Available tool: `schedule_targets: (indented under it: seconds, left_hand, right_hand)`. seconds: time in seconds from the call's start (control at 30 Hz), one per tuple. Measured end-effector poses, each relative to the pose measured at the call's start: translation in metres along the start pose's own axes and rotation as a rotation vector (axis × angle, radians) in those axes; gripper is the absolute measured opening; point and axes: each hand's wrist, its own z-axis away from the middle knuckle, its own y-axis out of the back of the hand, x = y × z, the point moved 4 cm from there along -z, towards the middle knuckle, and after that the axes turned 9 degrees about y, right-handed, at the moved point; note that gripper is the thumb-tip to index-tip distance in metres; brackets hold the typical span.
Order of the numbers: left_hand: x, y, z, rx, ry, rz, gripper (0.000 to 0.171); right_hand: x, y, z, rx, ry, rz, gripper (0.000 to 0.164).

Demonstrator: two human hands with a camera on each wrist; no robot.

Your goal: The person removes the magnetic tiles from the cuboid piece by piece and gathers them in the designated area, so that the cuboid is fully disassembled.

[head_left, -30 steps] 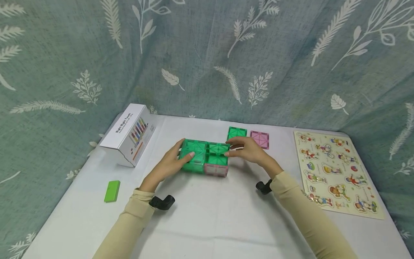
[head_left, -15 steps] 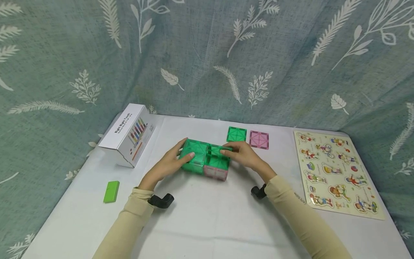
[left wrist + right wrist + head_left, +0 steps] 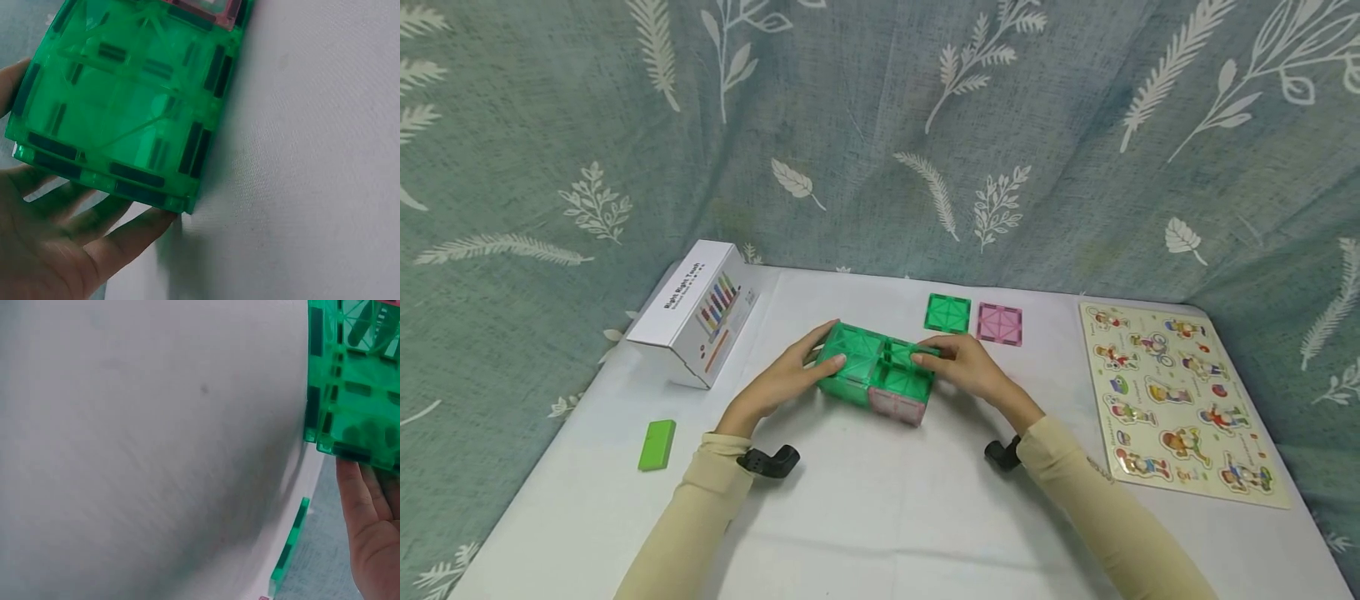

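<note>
A box-like block of see-through green magnetic tiles (image 3: 850, 354) sits between my hands in the head view, its right end angled toward me. One pink magnetic tile (image 3: 896, 406) forms the front face of its right half. My left hand (image 3: 778, 382) grips the left end, thumb over the top; in the left wrist view its fingers lie along the green end face (image 3: 119, 106). At the far right corner my right hand (image 3: 973, 371) holds the block, thumb on the top edge. In the right wrist view, its fingers (image 3: 356, 494) touch the block's edge.
Behind the block lie a loose green tile (image 3: 947, 313) and a pink tile (image 3: 1000, 324). A picture puzzle board (image 3: 1180, 400) is at the right. On the left are a white printed box (image 3: 688, 312) and a bright green block (image 3: 657, 445). A patterned curtain (image 3: 865, 150) hangs behind the table.
The block's right end has swung toward me. My right hand has moved slightly nearer, and its thumb now lies on the block's top edge. The left hand has kept its grip.
</note>
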Motion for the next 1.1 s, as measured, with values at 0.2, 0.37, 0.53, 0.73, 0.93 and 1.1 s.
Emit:
schedule_targets:
  seconds: [0.2,0.37,0.53,0.73,0.93,1.1]
  left_hand:
    - [-0.0056,-0.0002,-0.0019,-0.008,0.009,0.021,0.072]
    - [-0.0067,0.0,-0.001,-0.012,0.013,0.025,0.072]
    - [-0.0051,-0.0007,0.0005,-0.019,0.011,0.024,0.072]
    - [-0.0029,-0.0022,0.0009,-0.015,0.013,0.024,0.072]
    - [-0.0036,-0.0004,-0.0009,0.002,0.021,0.0,0.072]
    - [-0.0034,0.0002,-0.003,-0.004,0.026,-0.012,0.074]
  right_hand:
    - [0.0041,-0.0019,0.0033,0.029,-0.003,-0.015,0.038]
    - [0.0042,-0.0029,0.0044,0.037,0.009,-0.058,0.037]
    - [0.0058,-0.0031,0.0048,0.043,0.006,-0.088,0.034]
    - [0.0088,-0.0023,0.0051,0.049,-0.019,-0.089,0.029]
    - [0.0094,-0.0012,0.0048,0.051,-0.038,-0.102,0.029]
    - [0.0102,0.0009,0.005,0.066,-0.054,-0.124,0.028]
